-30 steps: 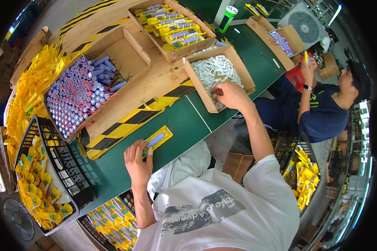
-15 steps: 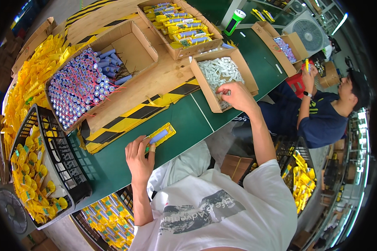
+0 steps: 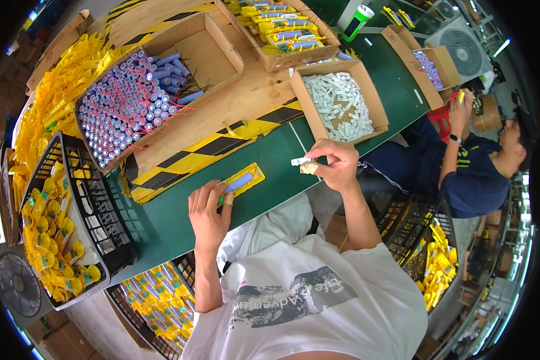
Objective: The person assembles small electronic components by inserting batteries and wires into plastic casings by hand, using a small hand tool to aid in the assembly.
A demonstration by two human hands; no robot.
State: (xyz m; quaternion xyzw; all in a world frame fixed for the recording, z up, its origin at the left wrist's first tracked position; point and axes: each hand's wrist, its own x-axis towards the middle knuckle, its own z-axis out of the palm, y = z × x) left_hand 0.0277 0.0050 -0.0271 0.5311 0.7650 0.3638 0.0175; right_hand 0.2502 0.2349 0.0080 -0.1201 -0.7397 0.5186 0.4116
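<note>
My left hand (image 3: 210,210) is closed on the near end of a yellow plastic casing (image 3: 259,174), close above the green tabletop. A blue-purple cylindrical battery cell (image 3: 240,182) lies inside this casing, and a bit of green shows by my fingertips. Between the thumb and fingers of my right hand (image 3: 340,165) is a small white plastic part (image 3: 300,161), held to the right of the casing and apart from it. The right thumb has a tan wrap on its tip. An open cardboard box (image 3: 380,129) of similar white parts stands just beyond the right hand.
A cardboard box (image 3: 225,45) of battery cells with red wires sits on the wooden board (image 3: 255,96). Another box (image 3: 282,60) holds filled casings. A black crate (image 3: 105,210) of yellow pieces stands left. At right a co-worker (image 3: 483,174) handles a yellow piece.
My right hand has come out of the white-parts box toward the casing, now with a white part in its fingers. My left hand keeps its hold; the whole view has shifted slightly.
</note>
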